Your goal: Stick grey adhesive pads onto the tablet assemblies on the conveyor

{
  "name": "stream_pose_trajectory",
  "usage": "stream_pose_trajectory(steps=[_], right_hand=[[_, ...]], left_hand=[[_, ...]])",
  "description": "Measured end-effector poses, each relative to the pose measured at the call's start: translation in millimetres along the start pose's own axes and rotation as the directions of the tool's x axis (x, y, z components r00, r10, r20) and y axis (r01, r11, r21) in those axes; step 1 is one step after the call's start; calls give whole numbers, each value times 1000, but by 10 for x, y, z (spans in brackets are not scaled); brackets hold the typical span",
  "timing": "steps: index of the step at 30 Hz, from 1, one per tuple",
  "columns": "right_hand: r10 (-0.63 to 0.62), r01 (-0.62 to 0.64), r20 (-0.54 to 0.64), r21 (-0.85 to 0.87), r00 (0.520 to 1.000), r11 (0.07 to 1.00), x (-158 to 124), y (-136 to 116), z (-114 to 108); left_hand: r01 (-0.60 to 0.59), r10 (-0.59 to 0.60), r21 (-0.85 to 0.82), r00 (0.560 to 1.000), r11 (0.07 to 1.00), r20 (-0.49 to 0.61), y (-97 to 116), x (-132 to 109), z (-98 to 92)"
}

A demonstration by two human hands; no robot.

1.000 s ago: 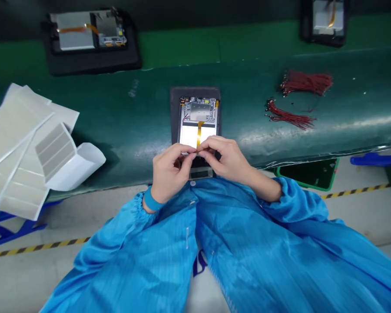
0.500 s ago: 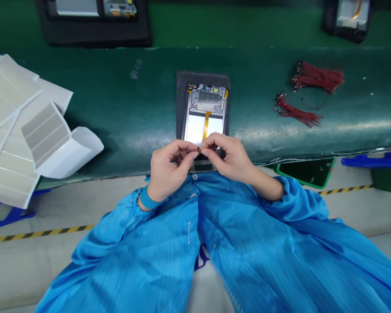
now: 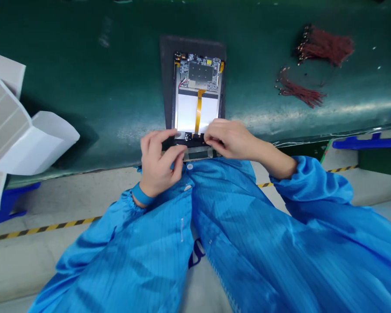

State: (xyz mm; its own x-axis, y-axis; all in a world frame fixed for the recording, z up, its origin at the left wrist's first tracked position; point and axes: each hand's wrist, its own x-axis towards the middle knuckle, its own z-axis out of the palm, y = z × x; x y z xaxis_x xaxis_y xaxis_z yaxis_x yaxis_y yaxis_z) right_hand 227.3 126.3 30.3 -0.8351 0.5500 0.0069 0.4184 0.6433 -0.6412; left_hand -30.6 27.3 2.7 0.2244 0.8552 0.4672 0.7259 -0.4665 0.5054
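Left hand (image 3: 158, 163) and right hand (image 3: 230, 139) curled over near end of open tablet (image 3: 198, 100); grip impossible to tell. Red wire bundles (image 3: 326, 43) well right, white sheets (image 3: 22, 134) left.

On the desk (image 3: 117, 108), the opened tablet (image 3: 197, 108) lies on its tray (image 3: 167, 78) just beyond the fingers (image 3: 161, 138), wire bundles (image 3: 326, 43) well off to their right and farther back, folded sheets (image 3: 29, 139) far to their left.
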Motion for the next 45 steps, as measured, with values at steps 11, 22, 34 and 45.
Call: stream_pose_trajectory(steps=[11, 22, 34, 45], right_hand=[[-10, 28, 114, -159, 993, 987, 60, 11, 36], [11, 28, 182, -209, 983, 977, 99, -35, -11], [104, -77, 109, -224, 989, 972, 60, -98, -1], [146, -125, 105, -187, 984, 974, 53, -127, 0]], left_hand=[[-47, 49, -17, 994, 999, 101, 14, -70, 254], [-77, 68, 53, 986, 996, 155, -14, -25, 336], [-71, 62, 91, 994, 993, 92, 169, 24, 427], [54, -60, 76, 995, 996, 81, 169, 15, 351]])
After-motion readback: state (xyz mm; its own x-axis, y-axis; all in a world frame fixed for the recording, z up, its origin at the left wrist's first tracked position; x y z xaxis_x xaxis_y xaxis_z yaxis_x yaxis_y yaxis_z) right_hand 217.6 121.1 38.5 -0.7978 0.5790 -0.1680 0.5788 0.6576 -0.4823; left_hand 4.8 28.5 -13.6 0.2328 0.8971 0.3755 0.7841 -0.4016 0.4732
